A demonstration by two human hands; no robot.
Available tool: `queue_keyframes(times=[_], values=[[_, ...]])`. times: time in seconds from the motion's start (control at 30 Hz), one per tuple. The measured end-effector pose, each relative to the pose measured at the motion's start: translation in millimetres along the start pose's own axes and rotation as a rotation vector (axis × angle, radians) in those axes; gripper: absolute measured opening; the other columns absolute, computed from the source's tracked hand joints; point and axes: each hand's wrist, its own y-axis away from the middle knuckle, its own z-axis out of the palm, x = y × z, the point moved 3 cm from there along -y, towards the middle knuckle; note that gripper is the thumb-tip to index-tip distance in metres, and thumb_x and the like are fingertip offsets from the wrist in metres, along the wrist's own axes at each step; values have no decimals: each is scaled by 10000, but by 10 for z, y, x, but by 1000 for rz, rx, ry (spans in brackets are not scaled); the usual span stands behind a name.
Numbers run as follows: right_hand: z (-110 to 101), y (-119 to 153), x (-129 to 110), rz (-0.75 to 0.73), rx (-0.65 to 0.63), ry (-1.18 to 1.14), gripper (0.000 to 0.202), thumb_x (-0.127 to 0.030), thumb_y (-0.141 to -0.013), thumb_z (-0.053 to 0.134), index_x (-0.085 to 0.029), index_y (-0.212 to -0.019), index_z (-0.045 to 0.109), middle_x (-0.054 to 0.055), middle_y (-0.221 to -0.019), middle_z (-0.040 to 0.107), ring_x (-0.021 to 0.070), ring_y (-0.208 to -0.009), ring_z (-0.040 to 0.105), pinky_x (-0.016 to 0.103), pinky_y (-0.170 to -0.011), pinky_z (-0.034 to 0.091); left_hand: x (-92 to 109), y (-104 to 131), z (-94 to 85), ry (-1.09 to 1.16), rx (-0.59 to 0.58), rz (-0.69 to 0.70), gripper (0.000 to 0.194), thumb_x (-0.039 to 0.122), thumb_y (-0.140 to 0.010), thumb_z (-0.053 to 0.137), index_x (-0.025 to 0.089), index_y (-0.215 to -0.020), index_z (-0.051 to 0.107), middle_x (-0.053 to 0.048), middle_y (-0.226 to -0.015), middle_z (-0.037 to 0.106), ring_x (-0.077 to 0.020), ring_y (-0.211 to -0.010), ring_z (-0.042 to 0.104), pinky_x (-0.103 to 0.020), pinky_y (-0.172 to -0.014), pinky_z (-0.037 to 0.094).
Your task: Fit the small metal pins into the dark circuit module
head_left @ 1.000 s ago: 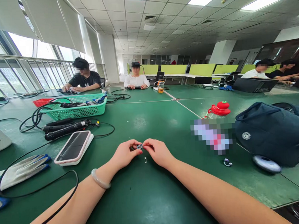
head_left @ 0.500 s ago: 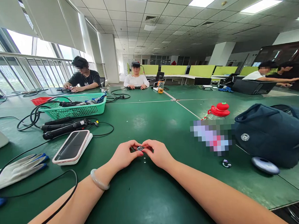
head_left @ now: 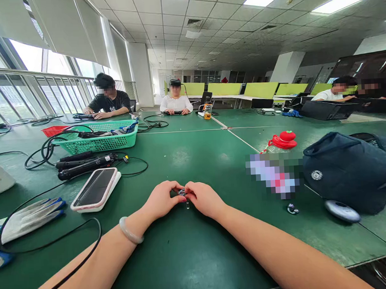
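Note:
Close together over the green table (head_left: 192,256), both hands are closed at the fingertips around one small black-and-silver patterned piece (head_left: 181,192); its exact kind is too small to make out. My left hand (head_left: 163,200), with a pale bangle on its wrist, pinches the piece between thumb and fingers. From the other side, the fingers of my right hand (head_left: 205,199) press on its right edge and partly hide it. Just below the fingertips, a tiny clear-and-white piece (head_left: 187,205) lies on the table, apart from both hands.
To the left are a phone (head_left: 96,188) on a white box, work gloves (head_left: 31,217), black handles with cables (head_left: 87,166) and a green basket (head_left: 99,143). On the right sit a red-capped bottle (head_left: 283,140), a dark backpack (head_left: 346,171) and an oval case (head_left: 342,211). Other people sit farther off.
My hands have drawn slightly closer, and my right fingers now cover more of the patterned piece. The view has shifted slightly.

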Motion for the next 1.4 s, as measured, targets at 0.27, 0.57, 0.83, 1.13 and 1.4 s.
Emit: queue_keyframes(times=[0.27, 0.57, 0.83, 1.13, 1.4], values=[[4, 8, 3, 0, -4, 16, 72, -131, -822, 534, -195, -792, 550, 0, -781, 621, 127, -729, 539, 236, -677, 384, 7, 1, -13, 8, -22, 28, 233, 360, -674, 664, 230, -867, 650, -16, -899, 652, -198, -869, 577, -314, -788, 432], [30, 11, -16, -89, -9, 98, 104, -131, -863, 476, -182, -830, 560, 21, -810, 631, 135, -770, 552, 247, -703, 398, 19, -1, -11, -27, -32, 30, 199, 346, -682, 662, 218, -833, 641, -16, -871, 651, -202, -853, 575, -315, -777, 419], [17, 9, -7, -74, 75, 77, 101, -112, -844, 493, -188, -830, 557, 14, -803, 621, 132, -765, 548, 249, -714, 406, -4, -1, -8, 45, -22, -18, 211, 352, -671, 662, 217, -832, 645, -13, -865, 657, -193, -842, 578, -304, -760, 423], [1, 11, -4, -96, 117, 67, 113, -143, -856, 498, -196, -876, 596, 19, -828, 652, 140, -784, 573, 259, -721, 436, -9, -9, -6, 142, -29, -37, 224, 341, -673, 665, 207, -851, 645, -12, -849, 660, -185, -825, 578, -303, -774, 431], [-46, 53, -14, -277, 366, 91, 150, -184, -868, 503, -186, -893, 650, 41, -830, 680, 145, -775, 580, 266, -744, 473, -108, -51, 71, 526, -107, -69, 250, 305, -696, 657, 145, -883, 609, -42, -832, 652, -154, -761, 591, -294, -732, 453]])
